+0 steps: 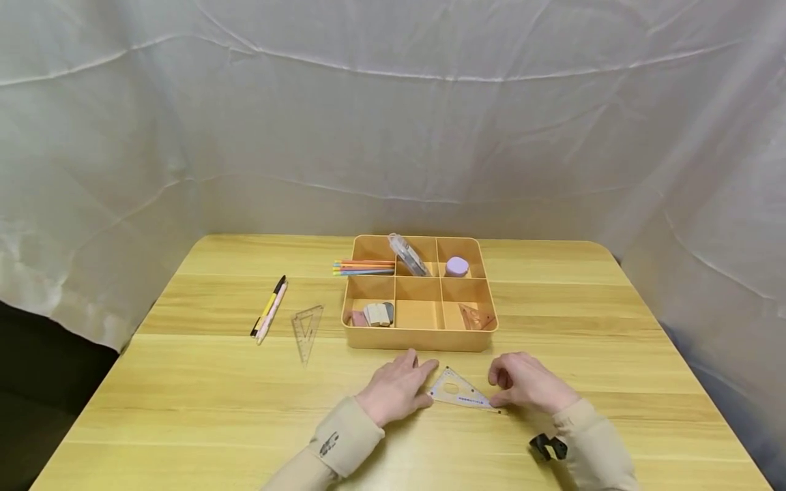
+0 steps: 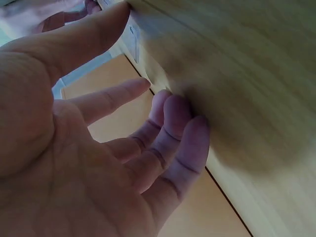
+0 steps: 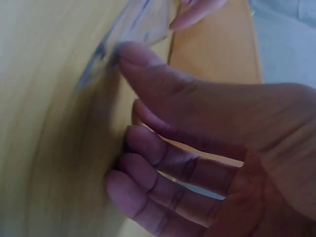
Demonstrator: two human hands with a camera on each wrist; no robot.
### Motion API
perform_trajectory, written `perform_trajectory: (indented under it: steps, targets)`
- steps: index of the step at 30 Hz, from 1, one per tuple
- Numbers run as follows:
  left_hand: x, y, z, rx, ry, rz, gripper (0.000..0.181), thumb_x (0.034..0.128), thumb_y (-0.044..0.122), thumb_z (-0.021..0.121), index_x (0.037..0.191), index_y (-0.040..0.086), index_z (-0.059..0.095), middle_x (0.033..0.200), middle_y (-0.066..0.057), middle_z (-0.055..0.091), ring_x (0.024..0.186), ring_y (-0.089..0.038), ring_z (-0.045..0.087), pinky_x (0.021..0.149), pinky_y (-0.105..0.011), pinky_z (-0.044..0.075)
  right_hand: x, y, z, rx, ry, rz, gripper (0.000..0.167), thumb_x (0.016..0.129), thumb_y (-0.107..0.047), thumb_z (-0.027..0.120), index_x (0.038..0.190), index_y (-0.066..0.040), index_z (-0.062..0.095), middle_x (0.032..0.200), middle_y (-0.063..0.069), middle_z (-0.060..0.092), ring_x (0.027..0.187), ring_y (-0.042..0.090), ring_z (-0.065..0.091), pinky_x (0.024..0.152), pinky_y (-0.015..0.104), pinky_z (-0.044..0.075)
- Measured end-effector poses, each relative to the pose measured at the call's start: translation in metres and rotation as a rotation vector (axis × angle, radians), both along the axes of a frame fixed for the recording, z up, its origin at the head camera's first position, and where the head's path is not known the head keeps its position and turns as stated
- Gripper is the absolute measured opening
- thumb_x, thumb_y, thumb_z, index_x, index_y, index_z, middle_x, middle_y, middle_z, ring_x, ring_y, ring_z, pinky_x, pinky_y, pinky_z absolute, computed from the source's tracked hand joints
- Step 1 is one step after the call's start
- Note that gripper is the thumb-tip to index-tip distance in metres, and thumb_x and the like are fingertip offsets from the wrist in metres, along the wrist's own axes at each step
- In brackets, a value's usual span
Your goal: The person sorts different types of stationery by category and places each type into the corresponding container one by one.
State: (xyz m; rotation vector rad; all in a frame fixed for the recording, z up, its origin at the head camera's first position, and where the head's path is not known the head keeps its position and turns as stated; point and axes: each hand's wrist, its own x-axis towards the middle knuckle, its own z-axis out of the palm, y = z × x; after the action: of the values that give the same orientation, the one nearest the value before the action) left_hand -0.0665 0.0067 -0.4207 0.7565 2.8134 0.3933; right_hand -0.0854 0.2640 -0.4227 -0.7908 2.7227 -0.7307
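Observation:
A clear set square (image 1: 471,397) with blue print and a round hole lies on the table between the two hands. On its left side the left hand (image 1: 398,387) rests with fingers spread loosely and fingertips on the table; the thumb tip is close to the set square's left corner. The right hand (image 1: 531,383) touches the set square's right corner with its thumb, also seen in the right wrist view beside the set square (image 3: 143,24). The other right fingers bend loosely onto the tabletop, with no pinch visible.
Behind the hands stands a yellow divided organizer (image 1: 424,339) holding pencils (image 1: 365,267), erasers (image 1: 377,314), a purple round container (image 1: 457,266), a clear case (image 1: 407,256) and orange set squares (image 1: 473,318). Leftward lie two pens (image 1: 269,310) and another set square (image 1: 305,346).

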Motion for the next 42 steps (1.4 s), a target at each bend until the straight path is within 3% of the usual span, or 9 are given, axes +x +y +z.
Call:
perform_trajectory:
  steps: [3, 7, 11, 15, 20, 25, 29, 35, 42]
  targets:
    - [-0.001, -0.003, 0.0, 0.035, 0.007, 0.016, 0.054, 0.0855, 0.027, 0.079, 0.133, 0.011, 0.06, 0.095, 0.0, 0.049, 0.075, -0.009, 0.042, 0.06, -0.019, 0.039, -0.002, -0.001, 0.0, 0.029, -0.006, -0.013, 0.028, 0.072, -0.018, 0.089, 0.073, -0.013, 0.061, 0.068, -0.009, 0.054, 0.063, -0.002, 0.041, 0.057, 0.018, 0.039]
    - [-0.001, -0.006, 0.001, 0.095, 0.028, 0.072, 0.028, 0.083, 0.017, 0.081, 0.104, 0.007, 0.066, 0.093, -0.003, 0.051, 0.073, -0.011, 0.045, 0.062, -0.022, 0.045, -0.005, -0.016, -0.003, 0.023, 0.015, -0.003, 0.027, 0.076, -0.021, 0.086, 0.068, -0.016, 0.061, 0.065, -0.012, 0.053, 0.062, -0.003, 0.041, 0.058, 0.017, 0.038]
    - [0.001, -0.006, 0.001, 0.135, 0.031, 0.116, 0.025, 0.081, 0.02, 0.083, 0.092, 0.007, 0.066, 0.094, -0.005, 0.054, 0.074, -0.013, 0.048, 0.062, -0.024, 0.047, -0.008, -0.031, -0.005, 0.0, 0.033, 0.008, 0.025, 0.078, -0.023, 0.084, 0.068, -0.016, 0.062, 0.063, -0.012, 0.053, 0.06, -0.003, 0.041, 0.056, 0.017, 0.037]
    - [0.0, -0.002, -0.001, 0.109, 0.059, 0.085, 0.049, 0.0784, 0.033, 0.084, 0.116, 0.005, 0.068, 0.098, -0.004, 0.055, 0.075, -0.012, 0.049, 0.062, -0.023, 0.043, -0.011, -0.037, -0.007, -0.035, 0.033, 0.026, 0.023, 0.079, -0.026, 0.084, 0.074, -0.016, 0.063, 0.061, -0.012, 0.052, 0.057, -0.004, 0.039, 0.054, 0.017, 0.035]
    - [-0.004, 0.003, -0.002, -0.008, 0.047, -0.003, 0.068, 0.0839, 0.038, 0.077, 0.146, 0.024, 0.054, 0.1, 0.001, 0.052, 0.077, -0.01, 0.045, 0.06, -0.021, 0.038, -0.012, -0.027, -0.007, -0.101, -0.047, 0.082, 0.026, 0.077, -0.025, 0.085, 0.089, -0.01, 0.068, 0.066, -0.008, 0.056, 0.06, -0.004, 0.043, 0.056, 0.016, 0.04]
    - [-0.006, 0.004, -0.002, -0.109, -0.031, -0.015, 0.066, 0.0891, 0.045, 0.068, 0.15, 0.038, 0.045, 0.101, 0.002, 0.048, 0.081, -0.01, 0.04, 0.061, -0.021, 0.033, -0.01, -0.005, -0.003, -0.074, -0.073, 0.065, 0.034, 0.072, -0.019, 0.089, 0.094, -0.007, 0.066, 0.072, -0.004, 0.056, 0.065, -0.001, 0.044, 0.059, 0.018, 0.042]
    - [-0.006, 0.003, -0.004, -0.151, -0.023, -0.018, 0.065, 0.0897, 0.047, 0.065, 0.151, 0.042, 0.043, 0.098, 0.003, 0.044, 0.079, -0.011, 0.037, 0.06, -0.021, 0.031, -0.009, 0.008, -0.003, -0.009, -0.05, 0.013, 0.035, 0.069, -0.021, 0.091, 0.088, -0.009, 0.063, 0.07, -0.006, 0.054, 0.064, -0.002, 0.041, 0.058, 0.019, 0.04]
    - [-0.006, -0.001, -0.004, -0.145, -0.012, -0.018, 0.063, 0.0907, 0.045, 0.064, 0.15, 0.042, 0.044, 0.096, 0.004, 0.041, 0.079, -0.01, 0.036, 0.059, -0.02, 0.029, -0.009, 0.008, -0.003, 0.046, -0.028, 0.004, 0.042, 0.066, -0.036, 0.091, 0.087, -0.014, 0.061, 0.07, -0.01, 0.049, 0.063, -0.002, 0.039, 0.058, 0.018, 0.036]
    - [-0.004, -0.006, -0.003, -0.12, -0.021, -0.026, 0.059, 0.0941, 0.04, 0.064, 0.15, 0.041, 0.045, 0.097, 0.005, 0.039, 0.081, -0.01, 0.036, 0.06, -0.02, 0.03, 0.003, 0.007, -0.004, 0.135, 0.001, 0.019, 0.059, 0.055, -0.052, 0.092, 0.091, -0.021, 0.055, 0.083, -0.008, 0.046, 0.075, 0.005, 0.04, 0.06, 0.021, 0.035]
